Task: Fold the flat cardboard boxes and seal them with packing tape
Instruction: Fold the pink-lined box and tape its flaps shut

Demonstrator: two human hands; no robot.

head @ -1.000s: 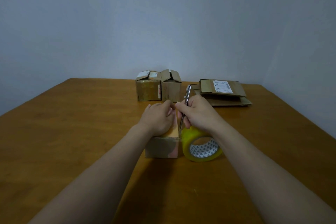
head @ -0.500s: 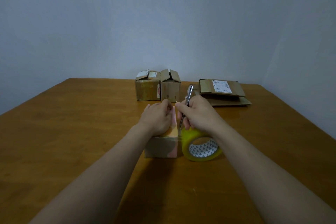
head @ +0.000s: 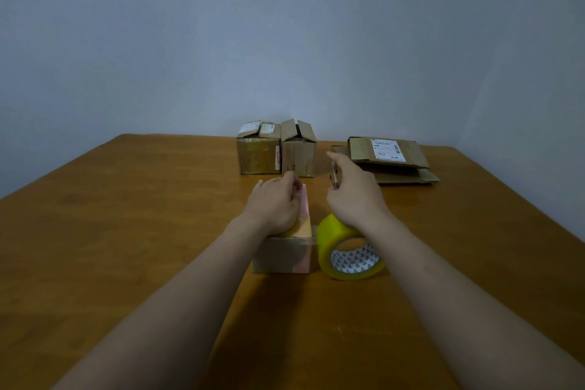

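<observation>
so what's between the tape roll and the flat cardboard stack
In the head view, the right hand, gripping a slim metal tool, sits between the tape roll and the flat cardboard stack; otherwise only table.

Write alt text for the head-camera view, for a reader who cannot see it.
A person's left hand grips a small box on a wooden table, while the right hand holds a slim tool above a yellow tape roll beside it. Two folded boxes and flat cardboard sit near the far edge.
</observation>
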